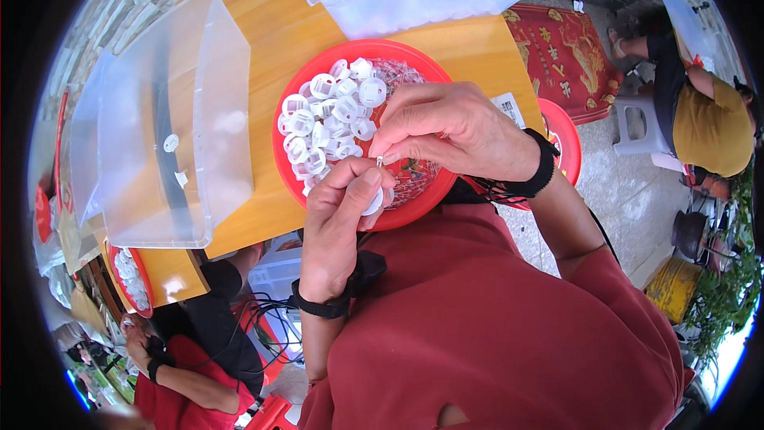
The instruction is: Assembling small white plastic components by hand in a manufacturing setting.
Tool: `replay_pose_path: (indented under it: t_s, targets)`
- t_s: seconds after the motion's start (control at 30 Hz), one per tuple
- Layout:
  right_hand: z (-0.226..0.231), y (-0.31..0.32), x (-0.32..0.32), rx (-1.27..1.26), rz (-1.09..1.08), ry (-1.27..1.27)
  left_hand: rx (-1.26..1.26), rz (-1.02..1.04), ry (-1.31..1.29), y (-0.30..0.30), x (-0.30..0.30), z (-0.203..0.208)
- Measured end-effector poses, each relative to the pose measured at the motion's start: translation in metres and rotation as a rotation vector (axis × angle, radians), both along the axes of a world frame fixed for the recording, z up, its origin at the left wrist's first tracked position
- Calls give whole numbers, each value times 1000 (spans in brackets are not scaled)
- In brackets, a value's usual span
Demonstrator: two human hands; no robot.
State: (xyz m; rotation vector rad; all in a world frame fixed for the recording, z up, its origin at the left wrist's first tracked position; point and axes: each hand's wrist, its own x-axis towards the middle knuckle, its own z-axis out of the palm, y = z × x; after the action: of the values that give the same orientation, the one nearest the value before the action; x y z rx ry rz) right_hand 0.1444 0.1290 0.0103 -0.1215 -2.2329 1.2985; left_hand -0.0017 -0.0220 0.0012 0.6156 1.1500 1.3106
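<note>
Over a round red tray (430, 64), both of my hands meet at their fingertips. My left hand (338, 207) is closed around a white round plastic piece (372, 204), partly hidden by the fingers. My right hand (458, 131) pinches at a tiny shiny part (380, 161) just above my left thumb and forefinger; its exact kind is too small to tell. On the tray's left side lie many white round plastic pieces (322, 115) in a heap. Thin, wire-like parts (410, 183) fill its right side, partly covered by my right hand.
A clear bin (446, 4) of white pieces stands at the table's far side. Left of the tray is another clear plastic bin (171, 143) with a few white pieces. A co-worker's hand (137, 344) is at lower left, near a smaller red tray (143, 302). Another person (712, 123) sits far right.
</note>
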Motion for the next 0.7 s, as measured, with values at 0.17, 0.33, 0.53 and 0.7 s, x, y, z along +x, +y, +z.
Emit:
replay_pose_path:
  t_s: [0.17,0.33,0.53,0.7]
  targets:
    - [-8,-6,2,3,-82,-39,-59,11,-2,3,1,4]
    - [-7,-9,7,-30,-97,-51,-84,15,22,5,4,5]
    - [-13,-9,10,-96,-212,45,-65,56,-41,5,-4,-6]
    - [-14,-11,12,-162,-252,50,-31,135,0,8,1,5]
